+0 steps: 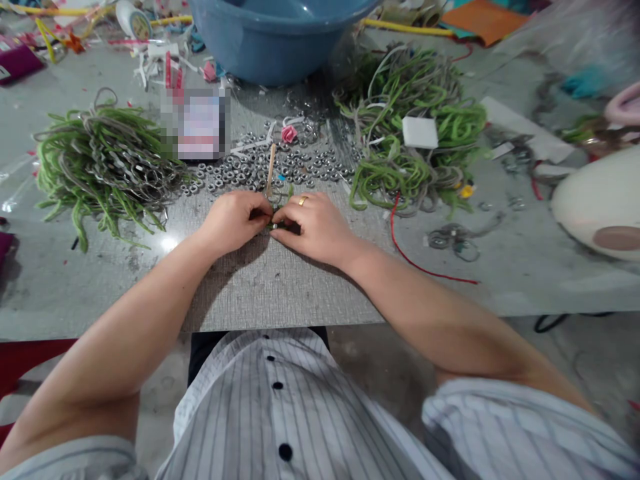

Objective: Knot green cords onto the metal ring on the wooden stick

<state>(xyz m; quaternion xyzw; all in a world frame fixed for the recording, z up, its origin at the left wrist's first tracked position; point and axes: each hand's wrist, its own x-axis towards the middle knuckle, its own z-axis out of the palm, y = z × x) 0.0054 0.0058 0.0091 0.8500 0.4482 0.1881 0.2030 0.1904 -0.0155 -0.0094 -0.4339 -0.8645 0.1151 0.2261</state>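
Note:
My left hand (234, 220) and my right hand (316, 225) meet at the middle of the grey table (270, 287), fingers pinched together on a small green cord piece (276, 225) that is mostly hidden between them. A ring sits on my right hand. Just beyond my fingers stands a thin wooden stick (271, 170), and past it lies a spread of small metal rings (260, 172). A little pink flower (289, 134) lies among the rings.
A heap of green and grey cords with rings (100, 160) lies at the left, and a looser heap (415, 127) at the right. A blue basin (275, 37) stands at the back. A red string (425, 267) and a white rounded object (595, 200) lie at right.

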